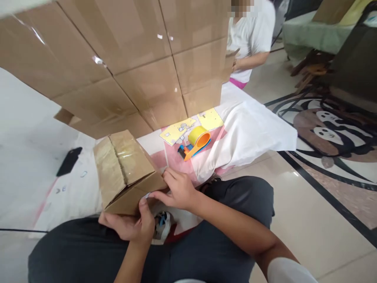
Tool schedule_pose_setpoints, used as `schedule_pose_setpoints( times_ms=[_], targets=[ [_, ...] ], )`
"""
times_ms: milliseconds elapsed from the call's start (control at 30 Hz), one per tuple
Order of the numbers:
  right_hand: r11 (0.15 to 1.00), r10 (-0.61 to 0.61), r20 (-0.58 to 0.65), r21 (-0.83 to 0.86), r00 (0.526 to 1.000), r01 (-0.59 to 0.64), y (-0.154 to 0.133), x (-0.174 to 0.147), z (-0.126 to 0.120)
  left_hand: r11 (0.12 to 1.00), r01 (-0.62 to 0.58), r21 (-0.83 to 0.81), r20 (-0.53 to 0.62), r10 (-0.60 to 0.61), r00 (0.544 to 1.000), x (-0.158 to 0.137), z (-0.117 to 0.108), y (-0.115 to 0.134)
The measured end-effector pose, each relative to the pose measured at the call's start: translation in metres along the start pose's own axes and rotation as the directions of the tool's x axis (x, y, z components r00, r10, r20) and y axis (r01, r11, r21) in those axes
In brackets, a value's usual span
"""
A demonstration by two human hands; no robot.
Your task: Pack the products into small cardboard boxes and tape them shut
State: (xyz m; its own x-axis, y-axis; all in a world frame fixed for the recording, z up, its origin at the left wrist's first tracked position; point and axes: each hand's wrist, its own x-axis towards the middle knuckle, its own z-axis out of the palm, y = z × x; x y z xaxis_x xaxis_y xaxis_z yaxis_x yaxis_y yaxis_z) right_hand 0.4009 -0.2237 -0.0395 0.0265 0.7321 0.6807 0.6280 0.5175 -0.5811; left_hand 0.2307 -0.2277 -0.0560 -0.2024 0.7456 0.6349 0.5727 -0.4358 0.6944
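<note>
A small cardboard box [132, 153], with clear tape along its top seam, is tilted above my lap. My left hand [129, 226] grips it from below at its near lower edge, the thumb up against the near side. My right hand [181, 190] holds the right corner of the same box, its fingers bent around the edge. Between my two thumbs a small white piece [146, 195], like a label, shows on the near side; whether a thumb presses it is hard to tell. Beyond the box lies an orange and blue tape dispenser [191, 151] with a yellow tape roll [198, 135].
Large stacked cardboard boxes [141, 86] form a wall at the back. Yellow printed sheets [176, 131] lie before them on the cloth [244, 125]. A black phone-like object [69, 162] is at left. A person in a white shirt [253, 35] handles cardboard behind the stack.
</note>
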Motion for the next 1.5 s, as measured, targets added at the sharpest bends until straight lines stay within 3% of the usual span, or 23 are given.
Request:
schedule_pose_setpoints(
  times_ms=[100,200,300,367,467,533,633,700,867,1067,1133,1200,1267,1367,1500],
  targets=[
    [1.000,-0.009,-0.142,0.011,0.990,0.010,-0.008,0.012,-0.038,0.963,-0.268,-0.030,-0.106,0.263,0.959,0.021,0.010,0.044],
    [0.997,0.025,-0.313,0.080,0.949,0.000,-0.001,0.019,-0.090,0.867,-0.486,-0.107,-0.084,0.479,0.874,0.036,0.043,0.105],
    [0.988,0.132,-0.514,0.142,0.848,-0.067,0.023,0.016,-0.145,0.721,-0.640,-0.265,-0.088,0.643,0.761,0.037,0.100,0.168],
    [0.976,0.211,-0.630,0.176,0.747,-0.128,0.047,0.006,-0.178,0.652,-0.642,-0.403,-0.073,0.676,0.733,0.025,0.149,0.201],
    [0.946,0.325,-0.702,0.240,0.633,-0.220,0.090,-0.016,-0.217,0.657,-0.489,-0.573,0.048,0.623,0.781,-0.009,0.221,0.223],
    [0.907,0.416,-0.677,0.259,0.607,-0.332,0.117,-0.033,-0.234,0.710,-0.325,-0.625,0.199,0.547,0.813,-0.036,0.260,0.222],
    [0.819,0.532,-0.606,0.194,0.591,-0.539,0.150,-0.054,-0.243,0.801,-0.132,-0.584,0.351,0.396,0.848,-0.069,0.294,0.209],
    [0.795,0.553,-0.596,0.167,0.582,-0.584,0.166,-0.059,-0.241,0.835,-0.077,-0.545,0.386,0.331,0.861,-0.080,0.305,0.202],
    [0.795,0.561,-0.614,0.212,0.555,-0.569,0.208,-0.036,-0.243,0.870,-0.028,-0.492,0.439,0.276,0.855,-0.060,0.331,0.210],
    [0.736,0.633,-0.508,0.161,0.585,-0.657,0.280,0.030,-0.277,0.866,-0.009,-0.499,0.430,0.257,0.865,-0.017,0.410,0.218],
    [0.725,0.647,-0.483,0.148,0.591,-0.672,0.298,0.049,-0.278,0.855,0.063,-0.516,0.428,0.193,0.883,-0.008,0.437,0.214],
    [0.725,0.628,-0.512,0.111,0.586,-0.680,0.311,0.061,-0.268,0.809,0.209,-0.549,0.452,0.077,0.889,-0.001,0.458,0.207],
    [0.703,0.597,-0.559,0.019,0.575,-0.711,0.320,0.066,-0.253,0.740,0.354,-0.572,0.499,-0.028,0.866,0.003,0.472,0.200],
    [0.637,0.576,-0.598,-0.099,0.557,-0.764,0.330,0.065,-0.237,0.675,0.469,-0.570,0.564,-0.094,0.820,0.007,0.477,0.196],
    [0.714,0.537,-0.662,0.028,0.522,-0.699,0.335,0.061,-0.240,0.599,0.610,-0.518,0.672,-0.155,0.724,0.013,0.460,0.206]
  ],
)
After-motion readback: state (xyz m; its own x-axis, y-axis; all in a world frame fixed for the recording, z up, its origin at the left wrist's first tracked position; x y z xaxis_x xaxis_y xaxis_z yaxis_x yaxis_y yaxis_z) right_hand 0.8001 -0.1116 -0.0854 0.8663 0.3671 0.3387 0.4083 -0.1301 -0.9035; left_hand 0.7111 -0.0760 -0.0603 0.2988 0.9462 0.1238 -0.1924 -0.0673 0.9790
